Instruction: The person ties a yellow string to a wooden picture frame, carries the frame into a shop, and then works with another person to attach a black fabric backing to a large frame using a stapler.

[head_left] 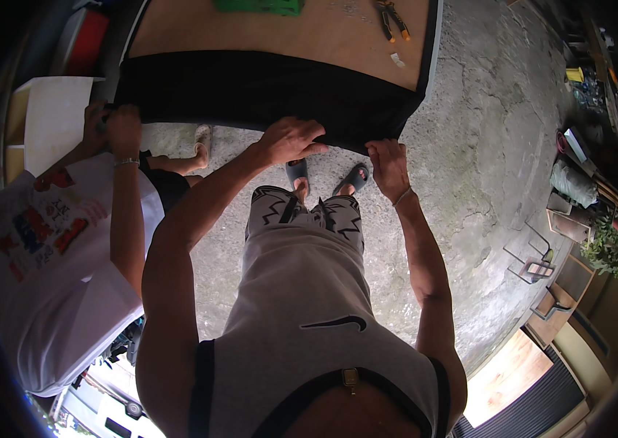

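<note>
On a cracked concrete yard floor [469, 146], a plywood-topped surface [309, 33] carries a black fabric sheet [265, 91] draped over its near edge. Your left hand [291, 140] presses down on that fabric edge, grip closed around the fold; your right hand [389, 164] pinches the corner just beside it. Further left, a co-worker's hands [112, 128] clutch the same edge. Pliers [393, 18] lie beyond.

Both hands [291, 140] [389, 166] on black fabric [265, 91]
</note>
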A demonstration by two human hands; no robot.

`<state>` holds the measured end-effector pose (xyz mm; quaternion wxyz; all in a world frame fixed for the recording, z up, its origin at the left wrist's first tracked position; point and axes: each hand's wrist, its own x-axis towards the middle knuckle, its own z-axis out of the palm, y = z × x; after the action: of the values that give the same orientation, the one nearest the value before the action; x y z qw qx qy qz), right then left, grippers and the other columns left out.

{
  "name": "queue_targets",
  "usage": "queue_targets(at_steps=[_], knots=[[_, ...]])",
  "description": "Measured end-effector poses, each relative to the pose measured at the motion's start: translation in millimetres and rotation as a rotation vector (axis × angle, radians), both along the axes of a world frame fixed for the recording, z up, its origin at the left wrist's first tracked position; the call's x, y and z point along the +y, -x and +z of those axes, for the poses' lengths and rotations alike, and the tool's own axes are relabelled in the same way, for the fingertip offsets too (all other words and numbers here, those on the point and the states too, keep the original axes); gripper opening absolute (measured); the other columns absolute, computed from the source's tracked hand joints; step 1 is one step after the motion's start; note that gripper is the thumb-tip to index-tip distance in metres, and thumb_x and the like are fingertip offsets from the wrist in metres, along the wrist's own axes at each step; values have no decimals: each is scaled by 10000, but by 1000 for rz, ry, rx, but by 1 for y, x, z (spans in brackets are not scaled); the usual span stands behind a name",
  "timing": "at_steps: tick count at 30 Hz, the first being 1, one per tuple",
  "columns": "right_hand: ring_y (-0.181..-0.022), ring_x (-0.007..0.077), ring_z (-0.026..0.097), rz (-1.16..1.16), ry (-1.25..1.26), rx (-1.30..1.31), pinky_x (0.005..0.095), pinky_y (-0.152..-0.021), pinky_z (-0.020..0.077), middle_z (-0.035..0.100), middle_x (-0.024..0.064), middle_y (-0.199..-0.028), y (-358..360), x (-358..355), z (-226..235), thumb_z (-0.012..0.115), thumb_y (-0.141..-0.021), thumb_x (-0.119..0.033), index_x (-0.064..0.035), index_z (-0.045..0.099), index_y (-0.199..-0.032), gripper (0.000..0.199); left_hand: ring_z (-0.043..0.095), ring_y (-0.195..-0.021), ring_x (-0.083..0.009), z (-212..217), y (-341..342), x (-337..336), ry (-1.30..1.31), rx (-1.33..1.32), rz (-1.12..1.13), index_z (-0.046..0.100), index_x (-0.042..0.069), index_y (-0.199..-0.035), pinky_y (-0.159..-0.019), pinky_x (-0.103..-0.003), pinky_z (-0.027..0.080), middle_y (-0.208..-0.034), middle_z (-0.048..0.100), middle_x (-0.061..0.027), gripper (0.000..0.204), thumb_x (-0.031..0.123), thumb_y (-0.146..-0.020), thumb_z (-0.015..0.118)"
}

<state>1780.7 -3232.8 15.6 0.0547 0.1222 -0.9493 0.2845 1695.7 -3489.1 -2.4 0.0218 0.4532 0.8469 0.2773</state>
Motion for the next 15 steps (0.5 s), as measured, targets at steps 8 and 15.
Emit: queue_targets(at_steps=[8, 15], knots=[[-852, 251, 529, 104, -95, 17, 386, -775, 365, 578, 47, -847, 11, 7, 13, 701, -781, -239, -100, 603, -904, 209, 557, -725, -164, 6, 5, 4, 36, 235, 5, 562, 125, -805, -652, -327, 460, -750, 518, -8, 229, 334, -825, 653], [-785, 245, 526, 89, -26, 118, 381, -739, 381, 575, 43, -811, 14, 3, 17, 684, -792, -180, -118, 629, -956, 184, 547, -729, -167, 10, 4, 9, -35, 125, 61, 575, 142, -794, -753, -319, 411, -718, 513, -11, 170, 288, -829, 653]])
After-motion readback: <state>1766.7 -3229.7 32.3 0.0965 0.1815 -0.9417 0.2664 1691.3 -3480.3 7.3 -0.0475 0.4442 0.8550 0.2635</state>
